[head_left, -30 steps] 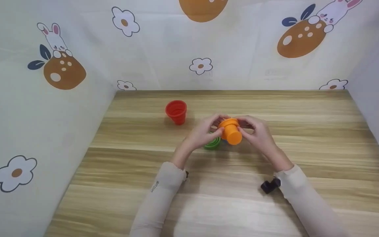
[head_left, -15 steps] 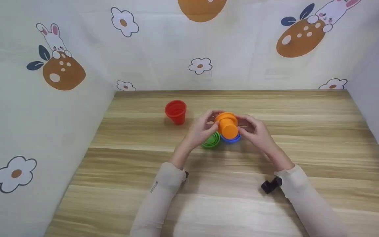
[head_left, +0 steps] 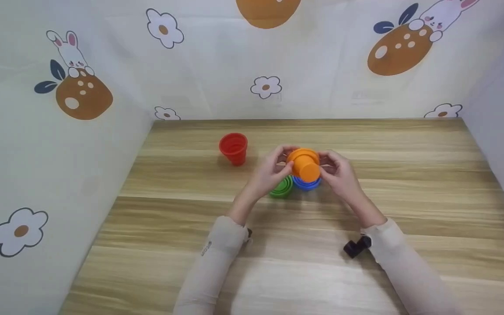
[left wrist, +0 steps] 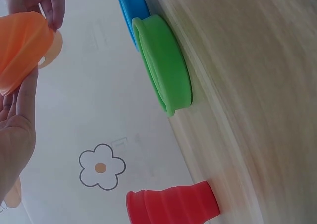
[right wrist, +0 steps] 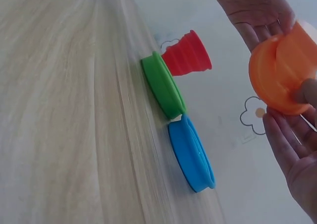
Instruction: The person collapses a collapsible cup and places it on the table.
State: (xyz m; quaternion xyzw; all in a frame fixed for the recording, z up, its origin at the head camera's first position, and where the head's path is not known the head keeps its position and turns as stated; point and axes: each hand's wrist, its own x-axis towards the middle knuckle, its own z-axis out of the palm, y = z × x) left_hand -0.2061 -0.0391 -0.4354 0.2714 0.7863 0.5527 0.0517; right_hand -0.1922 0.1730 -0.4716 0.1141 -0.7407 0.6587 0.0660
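Note:
An orange collapsible cup [head_left: 308,166] is held above the table, tilted so its base faces the head camera. Its rim section looks partly folded and twisted in the right wrist view. My left hand [head_left: 271,171] grips it from the left, thumb on its side and fingers behind the rim. On the other side my right hand [head_left: 341,177] pinches it between thumb and fingers. Below it, a green collapsed cup [head_left: 281,187] and a blue collapsed cup [head_left: 307,183] lie side by side on the table. A red cup [head_left: 234,148] stands extended farther left.
The wooden table [head_left: 182,245] meets a patterned back wall covering [head_left: 217,65] behind the cups. Another wall stands at the left and one at the right. A black device [head_left: 357,246] sits at my right wrist.
Both hands have raised the orange cup slightly away from me, and the blue cup below shows more. The orange cup's tilt has shifted a little. The red and green cups stay put.

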